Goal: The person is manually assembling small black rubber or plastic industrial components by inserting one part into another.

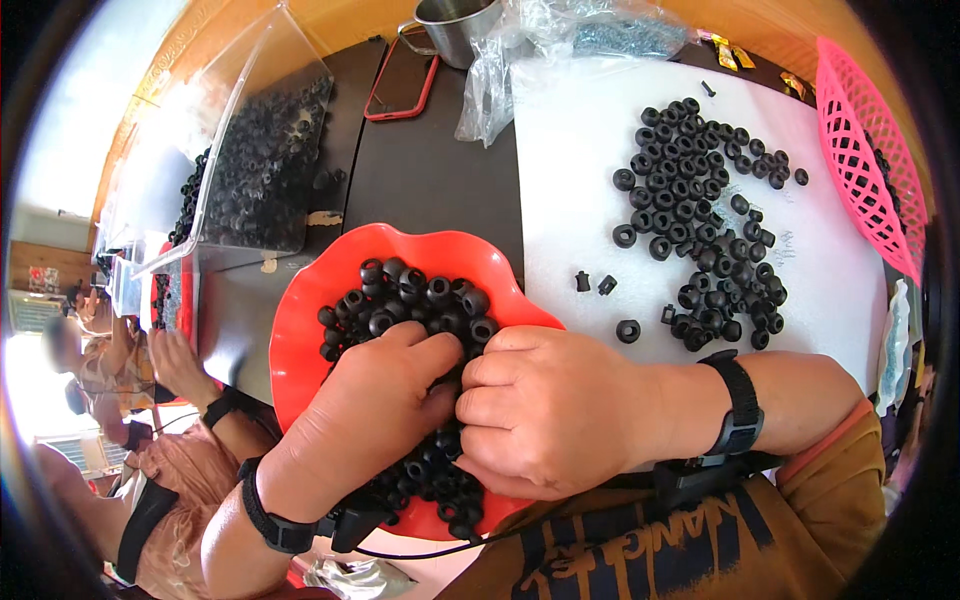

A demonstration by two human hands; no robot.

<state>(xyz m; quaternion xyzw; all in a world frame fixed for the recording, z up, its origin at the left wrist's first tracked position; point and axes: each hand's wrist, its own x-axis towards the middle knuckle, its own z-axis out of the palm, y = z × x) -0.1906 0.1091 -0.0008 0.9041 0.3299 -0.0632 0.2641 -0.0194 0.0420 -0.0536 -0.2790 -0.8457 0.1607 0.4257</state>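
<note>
A red wavy-rimmed bowl (295, 340) stands in front of me, filled with small round black hollow parts (395, 290). Over it, my left hand (385, 390) is closed, with thumb and fingers pinched together. Close beside it, my right hand (550, 410) is also closed, its curled fingers meeting the left fingertips above the black parts. Whatever lies between the fingers is hidden. To the right, a white sheet (575, 150) carries a loose pile of the same black parts (680, 190). A few smaller spool-shaped black pieces (583, 281) lie apart from that pile.
At the left stands a clear plastic box (265, 175) of black parts. Behind are a red-edged phone (403, 85), a metal mug (458, 25) and a clear bag (600, 40). A pink mesh basket (850, 160) tilts at the right. Another person's hand (180, 365) works at far left.
</note>
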